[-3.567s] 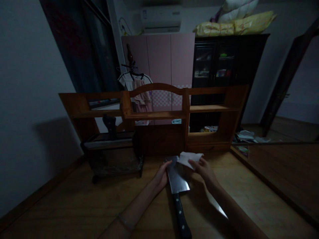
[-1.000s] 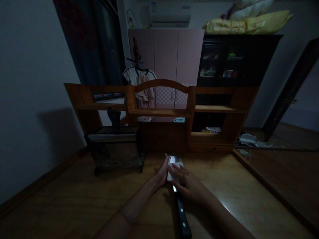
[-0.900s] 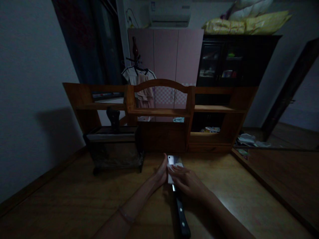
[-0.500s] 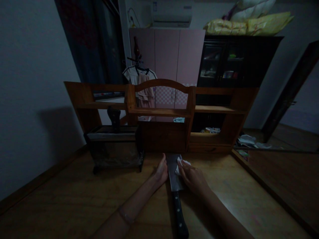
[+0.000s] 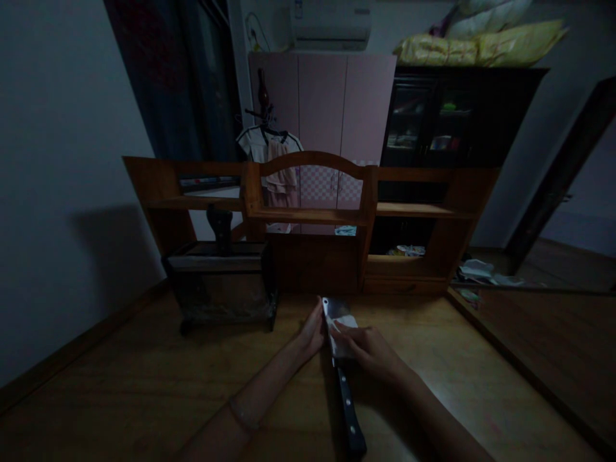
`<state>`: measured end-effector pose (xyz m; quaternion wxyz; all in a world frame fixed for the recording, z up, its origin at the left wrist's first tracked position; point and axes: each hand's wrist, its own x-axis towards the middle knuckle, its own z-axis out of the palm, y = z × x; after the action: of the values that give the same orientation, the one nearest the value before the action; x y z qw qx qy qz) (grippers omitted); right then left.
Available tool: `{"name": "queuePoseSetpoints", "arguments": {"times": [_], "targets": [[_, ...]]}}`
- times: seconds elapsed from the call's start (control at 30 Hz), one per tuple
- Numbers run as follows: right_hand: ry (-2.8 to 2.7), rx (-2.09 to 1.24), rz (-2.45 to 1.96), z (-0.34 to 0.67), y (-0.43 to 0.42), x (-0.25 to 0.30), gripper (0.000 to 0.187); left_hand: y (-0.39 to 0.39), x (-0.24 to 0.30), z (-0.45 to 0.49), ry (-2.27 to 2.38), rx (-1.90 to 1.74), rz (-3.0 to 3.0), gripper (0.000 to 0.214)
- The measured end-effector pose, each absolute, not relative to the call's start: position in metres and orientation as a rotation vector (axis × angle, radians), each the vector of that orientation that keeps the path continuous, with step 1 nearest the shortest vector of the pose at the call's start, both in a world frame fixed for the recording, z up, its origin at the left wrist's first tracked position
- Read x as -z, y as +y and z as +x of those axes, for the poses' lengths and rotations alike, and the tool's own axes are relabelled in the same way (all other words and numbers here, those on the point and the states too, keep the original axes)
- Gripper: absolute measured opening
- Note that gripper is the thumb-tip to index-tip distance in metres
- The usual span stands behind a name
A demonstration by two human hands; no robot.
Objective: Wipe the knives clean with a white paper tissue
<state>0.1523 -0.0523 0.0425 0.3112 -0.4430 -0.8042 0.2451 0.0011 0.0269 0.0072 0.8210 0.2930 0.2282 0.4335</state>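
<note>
A cleaver [image 5: 335, 351] with a broad metal blade and a black riveted handle points away from me, over the wooden table. My left hand [image 5: 312, 330] holds the blade along its left edge; its fingers are partly hidden behind the metal. On the blade's upper face, my right hand [image 5: 368, 346] presses a white tissue [image 5: 345, 321] with its fingers. The black handle [image 5: 352, 417] of the cleaver is free of both hands and extends toward me.
A dark knife stand [image 5: 221, 282] with one black handle sticking up is on the table's left side. Behind it runs a wooden shelf unit [image 5: 312, 218]. A raised wooden edge [image 5: 510, 359] borders the table on the right.
My right hand and the tissue have slid left and slightly toward me across the blade. The blade has tilted a little, and my left hand has shifted slightly.
</note>
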Motion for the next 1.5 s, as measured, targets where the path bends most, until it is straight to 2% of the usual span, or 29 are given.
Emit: {"name": "queuePoseSetpoints", "arguments": {"times": [0.23, 0.57, 0.7, 1.07, 1.27, 1.5], "targets": [[-1.96, -0.626, -1.305, 0.174, -0.038, -0.034, 0.048, 0.028, -0.004, 0.004, 0.484, -0.952, 0.641, 0.05], [-1.925, -0.183, -1.547, 0.178, -0.028, -0.02, 0.06, 0.032, 0.003, 0.002, 0.458, -0.944, 0.669, 0.053], [-1.967, -0.124, -1.556, 0.178, -0.029, -0.019, 0.059, 0.032, 0.004, 0.001, 0.465, -0.939, 0.662, 0.055], [-2.053, -0.407, -1.399, 0.177, -0.032, -0.025, 0.045, 0.032, 0.0, 0.002, 0.464, -0.941, 0.65, 0.058], [-2.169, -0.439, -1.303, 0.172, -0.031, -0.021, 0.052, 0.03, -0.004, 0.002, 0.415, -0.952, 0.608, 0.051], [-2.186, -0.612, -1.171, 0.147, -0.051, -0.034, 0.048, 0.029, -0.002, 0.001, 0.514, -0.937, 0.597, 0.049]]}}
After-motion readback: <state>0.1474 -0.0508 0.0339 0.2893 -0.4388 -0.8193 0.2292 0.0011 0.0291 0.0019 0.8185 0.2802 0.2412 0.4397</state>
